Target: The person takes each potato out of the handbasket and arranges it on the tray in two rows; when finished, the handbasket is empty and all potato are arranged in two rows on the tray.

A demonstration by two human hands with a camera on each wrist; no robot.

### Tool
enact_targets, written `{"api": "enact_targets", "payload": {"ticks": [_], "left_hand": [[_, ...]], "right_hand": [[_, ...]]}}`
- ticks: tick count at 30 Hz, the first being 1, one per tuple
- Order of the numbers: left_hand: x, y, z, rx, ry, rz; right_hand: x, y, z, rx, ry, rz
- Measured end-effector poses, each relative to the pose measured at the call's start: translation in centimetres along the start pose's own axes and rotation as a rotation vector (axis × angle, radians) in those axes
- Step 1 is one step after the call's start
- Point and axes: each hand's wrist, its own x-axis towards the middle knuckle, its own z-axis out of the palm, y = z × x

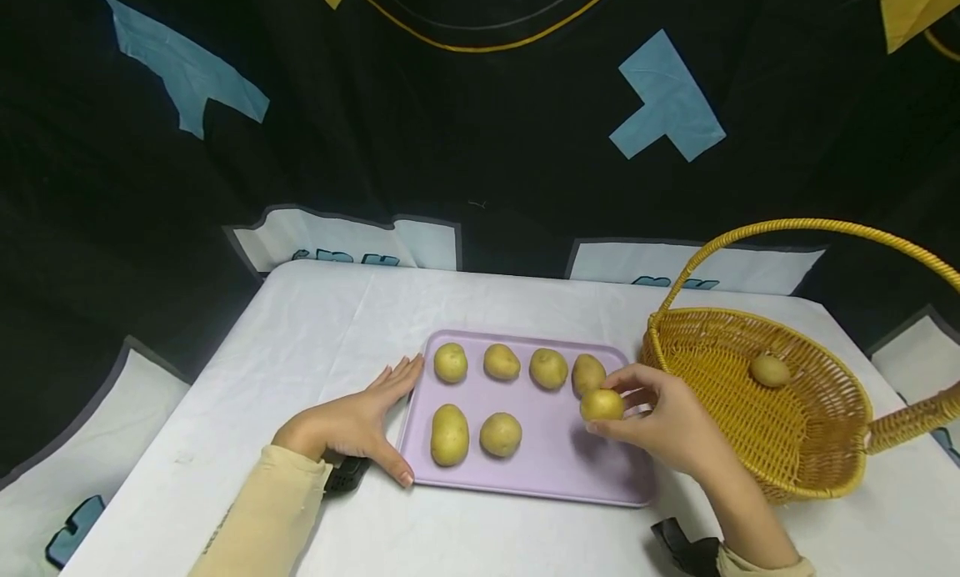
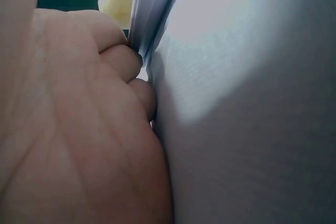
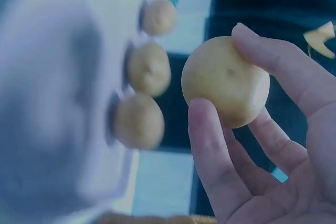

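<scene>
My right hand (image 1: 660, 410) pinches a round yellow potato (image 1: 602, 405) between thumb and fingers, above the right part of a lilac tray (image 1: 540, 477). The right wrist view shows that potato (image 3: 226, 82) held up off the tray, apart from the others. On the tray, a back row of potatoes (image 1: 548, 368) runs left to right. Nearer the front lie an oblong potato (image 1: 450, 435) and a rounder potato (image 1: 500, 434). My left hand (image 1: 363, 418) rests at the tray's left edge with fingers and thumb spread; its palm (image 2: 79, 119) fills much of the left wrist view.
A yellow woven basket (image 1: 750, 318) with a tall arched handle stands right of the tray, one potato (image 1: 769, 370) inside it. White cloth (image 1: 330, 310) covers the table. A black printed curtain (image 1: 450, 143) hangs behind.
</scene>
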Motion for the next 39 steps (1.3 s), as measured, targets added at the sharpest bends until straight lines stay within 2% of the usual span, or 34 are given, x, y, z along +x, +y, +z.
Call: {"api": "enact_targets", "payload": {"ticks": [7,11,16,25,31,39], "left_hand": [[0.0,0.0,0.0,0.010,0.001,0.003],[0.2,0.0,0.0,0.006,0.001,0.005],[0.3,0.0,0.0,0.011,0.000,0.006],[0.1,-0.1,0.0,0.011,-0.003,0.009],[0.1,-0.1,-0.1,0.015,0.001,0.016],[0.1,0.0,-0.1,-0.003,-0.007,0.016]], "right_hand": [[0.5,0.7,3.0,-0.022,-0.115,-0.047],[0.6,0.9,4.2,-0.051,-0.161,-0.042],[0.6,1.1,5.1,-0.054,-0.148,-0.024],[0.5,0.9,5.6,-0.017,-0.158,0.070],[0.6,0.7,5.7,-0.020,-0.123,0.065],[0.5,0.7,5.7,-0.004,-0.117,0.058]]}}
